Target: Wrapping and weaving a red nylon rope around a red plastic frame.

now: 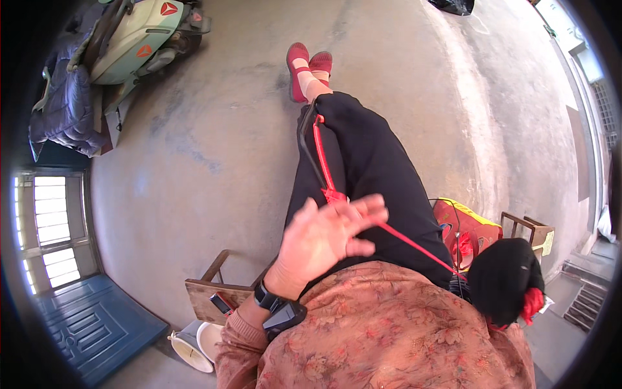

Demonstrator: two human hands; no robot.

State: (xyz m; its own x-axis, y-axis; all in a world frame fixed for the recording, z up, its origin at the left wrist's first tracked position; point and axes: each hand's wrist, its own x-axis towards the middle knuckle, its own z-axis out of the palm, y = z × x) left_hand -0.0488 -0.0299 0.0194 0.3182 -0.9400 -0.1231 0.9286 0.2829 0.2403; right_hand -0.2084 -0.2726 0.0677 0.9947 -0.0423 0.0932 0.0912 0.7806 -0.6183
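Observation:
My left hand [317, 236] is over my lap with its fingers spread, just at the near end of a thin frame. Black wire [302, 133] forms one side of this frame, and a red-wrapped bar [322, 155] the other. Red strip material [334, 194] bunches beside my fingers; whether they touch it is hard to tell. From there a taut red cord [418, 245] runs right, toward a rounded black covering [504, 280] with a red tuft [533, 303] at the end of my right sleeve. No fingers of my right hand show there.
A wooden stool [220, 283] and white buckets [192, 352] stand at left. A red and yellow bag [476, 223] and a small wooden stool [523, 227] are at right. A scooter [139, 42] is parked far left, above a blue door panel [103, 327].

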